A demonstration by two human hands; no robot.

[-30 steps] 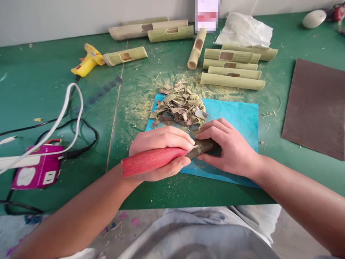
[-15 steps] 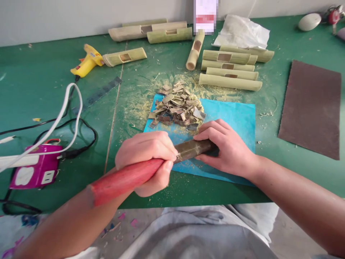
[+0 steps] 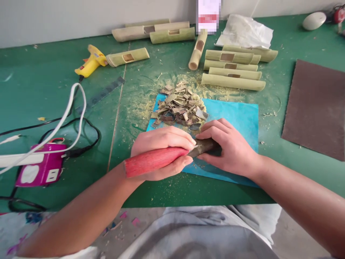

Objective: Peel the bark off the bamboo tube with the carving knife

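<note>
Left hand (image 3: 161,138) is gripping a red tool (image 3: 153,163); right hand (image 3: 231,145), a tube (image 3: 206,145).
Both hands are sitting closer together than before; the sign (image 3: 208,18) is looking blurred.

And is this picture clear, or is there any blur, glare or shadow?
In the head view, the red handle is sharp enough to show its grain; in the head view, soft shadow darkens the blue sheet below the right hand; in the head view, coarse pixels hide a pale thing by the wall.
</note>
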